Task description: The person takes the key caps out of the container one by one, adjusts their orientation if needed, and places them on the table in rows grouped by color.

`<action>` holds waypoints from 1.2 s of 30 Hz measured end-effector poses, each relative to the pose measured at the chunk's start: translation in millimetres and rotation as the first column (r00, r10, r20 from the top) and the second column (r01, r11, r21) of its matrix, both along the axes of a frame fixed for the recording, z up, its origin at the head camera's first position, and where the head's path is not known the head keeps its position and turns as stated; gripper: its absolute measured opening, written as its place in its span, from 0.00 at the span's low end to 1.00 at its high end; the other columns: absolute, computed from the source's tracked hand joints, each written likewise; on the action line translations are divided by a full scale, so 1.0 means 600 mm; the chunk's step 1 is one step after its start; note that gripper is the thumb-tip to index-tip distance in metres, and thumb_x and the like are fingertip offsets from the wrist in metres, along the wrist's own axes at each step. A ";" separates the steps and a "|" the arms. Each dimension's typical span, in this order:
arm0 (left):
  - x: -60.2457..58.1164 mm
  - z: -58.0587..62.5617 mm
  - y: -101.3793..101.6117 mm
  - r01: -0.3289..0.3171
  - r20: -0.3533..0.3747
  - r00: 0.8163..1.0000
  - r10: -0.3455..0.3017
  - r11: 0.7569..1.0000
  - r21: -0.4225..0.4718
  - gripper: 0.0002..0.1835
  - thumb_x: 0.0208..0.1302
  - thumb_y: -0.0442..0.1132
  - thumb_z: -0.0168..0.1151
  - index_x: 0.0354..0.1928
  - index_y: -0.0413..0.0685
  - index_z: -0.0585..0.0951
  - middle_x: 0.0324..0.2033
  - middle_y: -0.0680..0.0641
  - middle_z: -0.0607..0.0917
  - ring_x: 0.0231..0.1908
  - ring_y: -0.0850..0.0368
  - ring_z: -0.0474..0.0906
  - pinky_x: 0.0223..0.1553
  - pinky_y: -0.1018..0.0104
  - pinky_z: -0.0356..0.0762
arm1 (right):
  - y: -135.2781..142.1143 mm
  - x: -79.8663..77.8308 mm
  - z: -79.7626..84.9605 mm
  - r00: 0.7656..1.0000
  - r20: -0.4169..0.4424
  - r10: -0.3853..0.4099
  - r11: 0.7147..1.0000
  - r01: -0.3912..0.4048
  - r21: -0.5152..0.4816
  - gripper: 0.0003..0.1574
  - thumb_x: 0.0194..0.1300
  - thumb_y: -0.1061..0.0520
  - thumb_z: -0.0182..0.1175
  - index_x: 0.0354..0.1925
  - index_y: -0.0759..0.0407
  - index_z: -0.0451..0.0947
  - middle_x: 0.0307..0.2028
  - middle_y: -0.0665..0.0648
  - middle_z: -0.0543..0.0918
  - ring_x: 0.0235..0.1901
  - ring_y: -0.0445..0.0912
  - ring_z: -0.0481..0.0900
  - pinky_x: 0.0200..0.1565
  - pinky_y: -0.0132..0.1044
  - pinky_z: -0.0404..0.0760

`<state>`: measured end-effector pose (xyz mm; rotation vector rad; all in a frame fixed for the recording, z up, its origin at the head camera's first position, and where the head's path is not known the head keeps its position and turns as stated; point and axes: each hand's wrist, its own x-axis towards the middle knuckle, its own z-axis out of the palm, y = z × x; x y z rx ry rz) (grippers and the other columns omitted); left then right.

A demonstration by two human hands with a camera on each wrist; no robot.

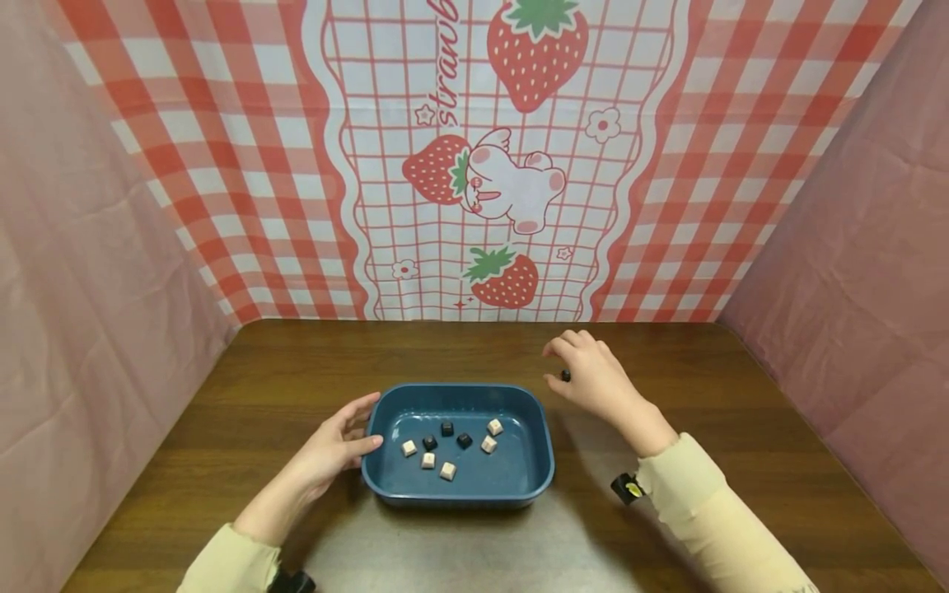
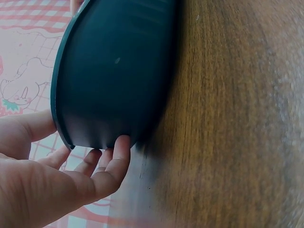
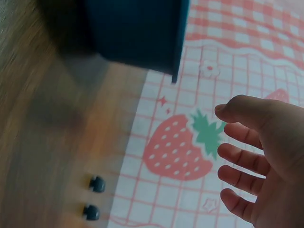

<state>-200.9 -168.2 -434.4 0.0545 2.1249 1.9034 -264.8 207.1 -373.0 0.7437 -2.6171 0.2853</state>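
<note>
A blue rectangular tray (image 1: 458, 499) lies on the table with several white keycaps (image 1: 448, 471) and three black keycaps (image 1: 447, 428) scattered over its floor. My left hand (image 1: 334, 449) grips its left end, thumb over the rim and fingers against the outer wall, as the left wrist view also shows. To the right of the tray, my right hand (image 1: 593, 375) is raised with fingers loosely bent and nothing between them. Two black keycaps (image 3: 97, 184) lie on the table in the right wrist view; in the head view a dark keycap (image 1: 566, 375) shows beside the right thumb, partly hidden.
The brown wooden table (image 1: 296, 354) runs back to a red-and-white checked cloth (image 1: 282, 165) with strawberries on it. Pink cloth (image 1: 853, 206) hangs at both sides. A dark wrist camera (image 1: 626, 488) sits at the right sleeve.
</note>
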 end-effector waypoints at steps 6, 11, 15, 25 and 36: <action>0.001 0.002 -0.001 0.004 -0.003 1.000 -0.004 1.000 0.008 0.33 0.64 0.29 0.57 0.70 0.48 0.59 0.65 0.35 0.64 0.58 0.39 0.69 0.40 0.56 0.79 | -0.022 0.013 0.005 0.998 -0.053 0.039 0.999 -0.039 0.015 0.20 0.48 0.53 0.71 0.40 0.54 0.79 0.38 0.53 0.78 0.40 0.50 0.72 0.37 0.45 0.70; 0.002 0.003 -0.001 0.011 -0.002 1.000 -0.011 1.000 0.013 0.34 0.64 0.29 0.57 0.70 0.47 0.59 0.65 0.34 0.64 0.58 0.39 0.69 0.40 0.56 0.80 | -0.041 0.022 0.002 0.995 -0.065 0.078 0.997 -0.078 0.015 0.20 0.48 0.52 0.72 0.40 0.54 0.79 0.39 0.52 0.78 0.40 0.49 0.73 0.39 0.45 0.71; 0.004 0.004 -0.001 0.018 -0.009 1.000 -0.018 1.000 0.013 0.34 0.64 0.29 0.57 0.70 0.46 0.58 0.65 0.33 0.63 0.58 0.38 0.69 0.40 0.55 0.80 | -0.057 0.029 -0.005 0.991 -0.073 0.115 0.993 -0.114 0.024 0.20 0.48 0.52 0.72 0.40 0.53 0.79 0.39 0.51 0.78 0.40 0.49 0.73 0.39 0.44 0.72; 0.002 0.001 -0.001 0.005 -0.001 1.000 -0.005 1.000 0.011 0.33 0.64 0.29 0.57 0.70 0.48 0.59 0.65 0.35 0.63 0.59 0.39 0.68 0.41 0.56 0.80 | -0.092 0.037 -0.030 0.984 -0.008 0.180 0.983 -0.180 0.025 0.20 0.51 0.51 0.71 0.42 0.52 0.78 0.40 0.49 0.78 0.40 0.45 0.71 0.39 0.42 0.72; 0.003 -0.002 -0.002 0.001 -0.017 1.000 0.000 1.000 0.022 0.33 0.65 0.29 0.56 0.71 0.47 0.58 0.65 0.35 0.62 0.59 0.38 0.68 0.40 0.57 0.79 | -0.126 0.037 -0.062 0.963 0.075 0.259 0.965 -0.261 0.020 0.19 0.53 0.51 0.70 0.43 0.52 0.78 0.42 0.48 0.77 0.38 0.43 0.69 0.39 0.39 0.71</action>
